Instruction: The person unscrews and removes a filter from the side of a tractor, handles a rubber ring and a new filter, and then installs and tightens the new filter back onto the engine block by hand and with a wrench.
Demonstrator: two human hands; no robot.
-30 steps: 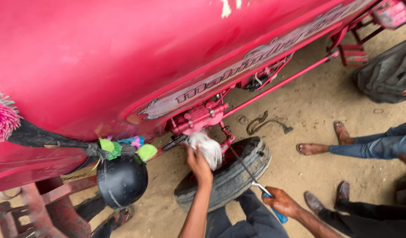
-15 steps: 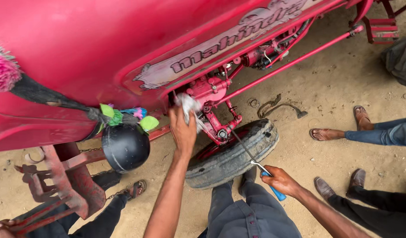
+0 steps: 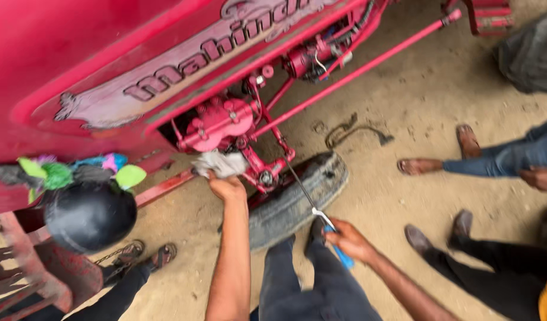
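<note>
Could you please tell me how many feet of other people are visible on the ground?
6: two sandalled feet lower left by the black ball, two sandalled feet at right below the rod, two dark shoes lower right. Others may be hidden beyond the frame.

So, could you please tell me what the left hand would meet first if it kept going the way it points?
Probably the red housing: the left hand presses a grey rag just below it, though depth is unclear.

2 bare forearms, no sleeves, dark grey trousers
</note>
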